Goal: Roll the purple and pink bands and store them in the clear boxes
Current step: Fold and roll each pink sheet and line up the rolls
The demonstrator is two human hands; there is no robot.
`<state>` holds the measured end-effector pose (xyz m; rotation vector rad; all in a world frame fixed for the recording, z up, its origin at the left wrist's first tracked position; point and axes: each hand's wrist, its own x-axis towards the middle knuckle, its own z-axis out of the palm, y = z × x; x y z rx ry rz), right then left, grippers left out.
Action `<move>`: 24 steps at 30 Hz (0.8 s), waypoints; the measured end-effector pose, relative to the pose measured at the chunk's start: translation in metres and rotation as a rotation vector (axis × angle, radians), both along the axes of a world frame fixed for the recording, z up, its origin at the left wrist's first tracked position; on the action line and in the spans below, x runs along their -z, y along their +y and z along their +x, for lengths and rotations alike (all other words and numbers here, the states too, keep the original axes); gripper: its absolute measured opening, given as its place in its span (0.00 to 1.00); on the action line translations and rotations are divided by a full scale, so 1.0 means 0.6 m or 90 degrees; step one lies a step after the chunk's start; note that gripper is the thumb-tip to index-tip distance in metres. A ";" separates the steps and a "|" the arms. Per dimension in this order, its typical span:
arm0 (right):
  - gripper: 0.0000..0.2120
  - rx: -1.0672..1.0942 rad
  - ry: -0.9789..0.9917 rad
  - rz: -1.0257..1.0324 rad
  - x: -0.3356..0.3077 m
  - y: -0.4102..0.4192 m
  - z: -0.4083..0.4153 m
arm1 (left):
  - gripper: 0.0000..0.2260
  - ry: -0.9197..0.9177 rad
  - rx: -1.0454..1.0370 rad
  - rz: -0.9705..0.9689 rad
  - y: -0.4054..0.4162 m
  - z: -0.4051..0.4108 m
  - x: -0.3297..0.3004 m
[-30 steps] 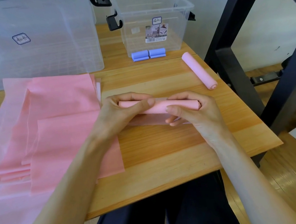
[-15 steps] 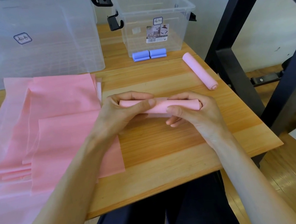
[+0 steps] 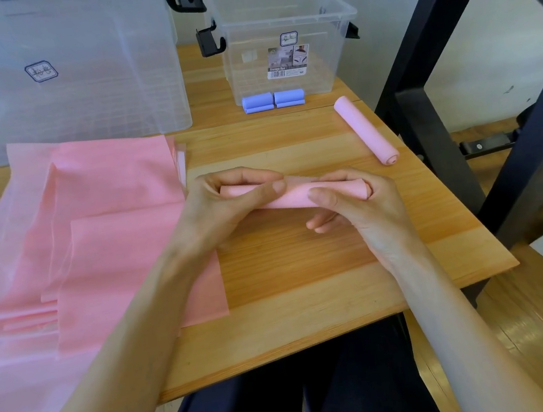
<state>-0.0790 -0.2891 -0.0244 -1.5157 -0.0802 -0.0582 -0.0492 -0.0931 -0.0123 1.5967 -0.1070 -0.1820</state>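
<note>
Gripping a pink band roll (image 3: 291, 196) above the worktop (image 3: 299, 271), my left hand (image 3: 225, 205) and right hand (image 3: 363, 204) curl around it; 2 purple rolls (image 3: 273, 101) sit before the small clear box (image 3: 286, 38).

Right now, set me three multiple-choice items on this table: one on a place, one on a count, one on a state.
1. Where do the purple rolls lie?
A. On the table in front of the small clear box
B. Inside the large clear box
C. On the flat pink bands

2. How many finished pink rolls lie free on the table, out of the hands?
A. None
B. One
C. Three

3. What are the hands doing?
A. Both resting flat
B. Only the left holds something
C. Both grip one pink roll

Key: 1 A, they sit on the wood against the small box's front. 2 B, a single free pink roll lies at the right. 3 C, the left hand and the right hand curl round the held pink roll.
</note>
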 end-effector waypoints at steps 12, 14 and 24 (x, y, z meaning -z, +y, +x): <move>0.13 -0.008 -0.019 -0.015 0.001 0.000 0.000 | 0.11 -0.003 0.002 0.004 0.003 0.002 0.005; 0.12 0.005 -0.004 -0.001 0.001 -0.001 0.000 | 0.11 -0.053 0.016 0.029 0.001 -0.001 0.002; 0.11 -0.008 -0.012 -0.009 0.001 0.000 0.001 | 0.11 -0.021 0.007 0.020 0.002 0.002 0.005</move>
